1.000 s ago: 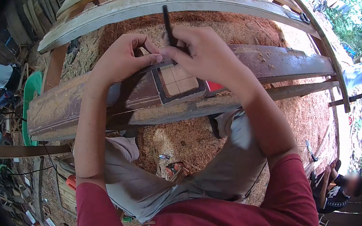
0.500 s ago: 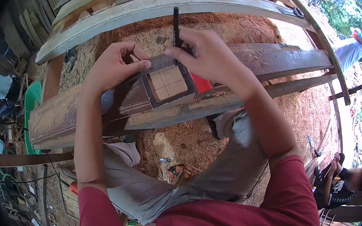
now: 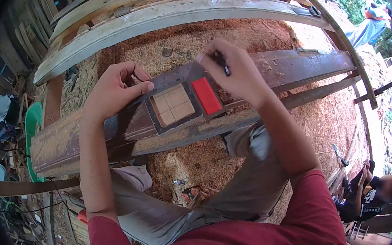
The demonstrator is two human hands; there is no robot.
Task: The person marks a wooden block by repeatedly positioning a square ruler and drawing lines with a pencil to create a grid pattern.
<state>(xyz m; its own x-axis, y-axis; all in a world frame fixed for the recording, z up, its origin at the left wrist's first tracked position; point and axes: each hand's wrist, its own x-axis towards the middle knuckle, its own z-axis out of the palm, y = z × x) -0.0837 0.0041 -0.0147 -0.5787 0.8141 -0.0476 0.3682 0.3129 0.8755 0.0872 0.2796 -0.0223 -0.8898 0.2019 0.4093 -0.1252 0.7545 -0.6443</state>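
Observation:
A dark flat frame [image 3: 155, 114] lies on the brown plank [image 3: 278, 71]. Inside it shows a pale wooden square [image 3: 174, 105] with crossed lines drawn on it. A red rectangular block [image 3: 207, 96] sits beside the square, on the right. My left hand [image 3: 116, 88] has its fingers curled, with thumb and fingertips closed at the frame's upper left corner. Slightly blurred, my right hand [image 3: 235, 71] is raised above the plank, right of the frame, closed around a black pen [image 3: 227, 71]; only its end shows, the rest being hidden by the hand.
A pale plank [image 3: 168, 19] runs across beyond the brown one. Sawdust and shavings cover the ground [image 3: 192, 153]. A green plastic chair [image 3: 34, 117] stands at the left. One person [image 3: 365, 193] sits at the right; another [image 3: 368, 28] is at the upper right.
My right hand has moved right, away from the frame, and the upright pen has tipped into the hand. The red block now shows fully. My left hand stays near the corner.

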